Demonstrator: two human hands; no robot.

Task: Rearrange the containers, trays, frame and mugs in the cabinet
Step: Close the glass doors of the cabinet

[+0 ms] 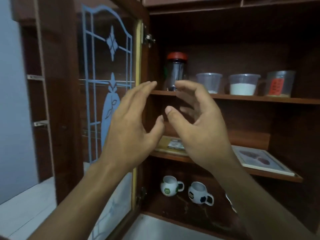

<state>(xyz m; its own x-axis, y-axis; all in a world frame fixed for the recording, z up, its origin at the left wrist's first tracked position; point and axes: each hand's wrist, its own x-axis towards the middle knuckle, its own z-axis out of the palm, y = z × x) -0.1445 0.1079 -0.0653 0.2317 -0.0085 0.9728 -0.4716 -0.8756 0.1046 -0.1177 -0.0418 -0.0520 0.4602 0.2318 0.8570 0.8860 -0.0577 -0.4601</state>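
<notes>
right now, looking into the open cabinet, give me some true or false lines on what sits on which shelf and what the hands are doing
1. The red-lidded jar stands on the top shelf, left of three clear tubs. True.
2. The frame lies flat on the middle shelf. True.
3. Both mugs sit on the middle shelf. False: they stand on the bottom shelf.
4. The left hand grips the jar. False: its fingers are straight and it holds nothing.

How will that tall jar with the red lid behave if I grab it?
The jar is tall and narrow, so a push up high would probably tip it. Its smooth clear wall may be slippery.
</notes>
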